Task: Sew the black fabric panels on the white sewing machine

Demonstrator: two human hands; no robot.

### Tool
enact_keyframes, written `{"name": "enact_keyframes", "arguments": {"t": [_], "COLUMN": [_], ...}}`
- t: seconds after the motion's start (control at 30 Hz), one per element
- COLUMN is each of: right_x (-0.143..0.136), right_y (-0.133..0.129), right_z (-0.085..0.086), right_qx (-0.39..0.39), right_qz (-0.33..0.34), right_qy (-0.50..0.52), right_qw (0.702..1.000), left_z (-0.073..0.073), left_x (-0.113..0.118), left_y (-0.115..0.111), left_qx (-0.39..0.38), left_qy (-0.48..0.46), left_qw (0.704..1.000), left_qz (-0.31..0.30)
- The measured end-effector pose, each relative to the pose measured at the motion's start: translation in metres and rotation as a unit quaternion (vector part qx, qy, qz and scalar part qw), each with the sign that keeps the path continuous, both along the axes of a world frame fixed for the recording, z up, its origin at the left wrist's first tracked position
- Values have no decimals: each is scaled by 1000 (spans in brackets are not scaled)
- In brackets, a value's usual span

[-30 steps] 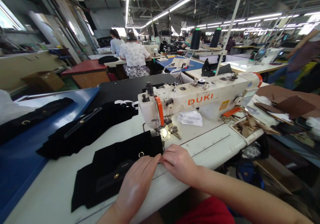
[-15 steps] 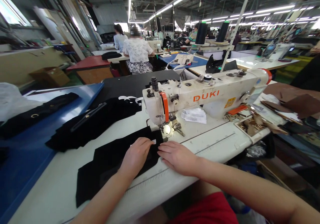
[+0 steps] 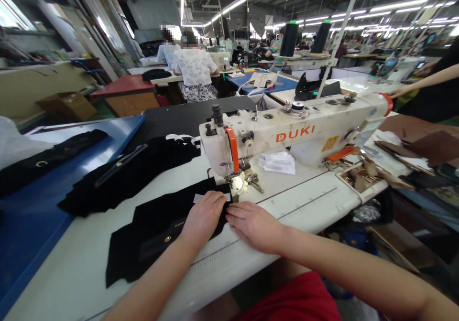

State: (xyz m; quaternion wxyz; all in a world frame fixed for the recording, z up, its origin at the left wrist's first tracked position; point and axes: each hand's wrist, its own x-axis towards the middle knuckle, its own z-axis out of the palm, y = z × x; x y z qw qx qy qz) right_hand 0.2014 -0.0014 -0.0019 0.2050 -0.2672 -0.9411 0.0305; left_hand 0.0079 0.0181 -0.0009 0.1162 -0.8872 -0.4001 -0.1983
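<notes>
A black fabric piece (image 3: 154,211) lies on the sewing machine's white bed, its right end close by the needle and presser foot. A white label strip (image 3: 198,198) lies across that end, showing on both sides of my left hand (image 3: 204,218), whose fingers press together on it. Beside it, my right hand (image 3: 253,226) has its fingers together at the fabric's right edge, the thumb tucked low; it grips that edge. A gold-coloured stud (image 3: 167,239) shows on a darker strip of the fabric, near my left wrist. The sewing machine (image 3: 294,137) stands just beyond both hands.
White labels (image 3: 277,162) are stacked under the machine arm. More black pieces (image 3: 132,173) lie to the left. A parts tray (image 3: 364,182) sits at right. Another person's hand (image 3: 398,91) reaches the machine's right end; co-workers sit farther back.
My left hand has shifted slightly right, and more of the white label shows under it. The gold-coloured stud has come into view. Another person's arm has reached in at the right.
</notes>
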Motion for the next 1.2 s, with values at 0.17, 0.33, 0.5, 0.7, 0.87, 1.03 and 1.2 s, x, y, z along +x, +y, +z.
{"name": "enact_keyframes", "arguments": {"t": [0.17, 0.33, 0.5, 0.7, 0.87, 1.03, 1.2], "right_x": [3, 3, 3, 3, 3, 5, 3], "right_y": [-3, -3, -3, -3, -3, 11, 34], "right_z": [-1, -4, -4, -5, -4, 2, 4], "right_qx": [4, 15, 12, 9, 1, -18, -16], "right_qz": [1, 3, 5, 6, 7, -10, -60], "right_qy": [3, 13, 16, 23, 26, 22, -7], "right_qw": [1000, 1000, 1000, 1000, 1000, 1000, 998], "left_z": [-1, 2, 6, 6, 5, 2, -2], "left_x": [-1, 3, 4, 4, 3, 0, -3], "left_y": [-3, -4, -5, -5, -5, -6, -10], "left_qx": [13, 16, 12, 22, 17, -9, -50], "left_qy": [10, 25, 33, 31, 28, 22, -5], "left_qw": [1000, 999, 999, 999, 999, 999, 999], "left_qz": [-13, -17, -19, -23, -31, -29, -10]}}
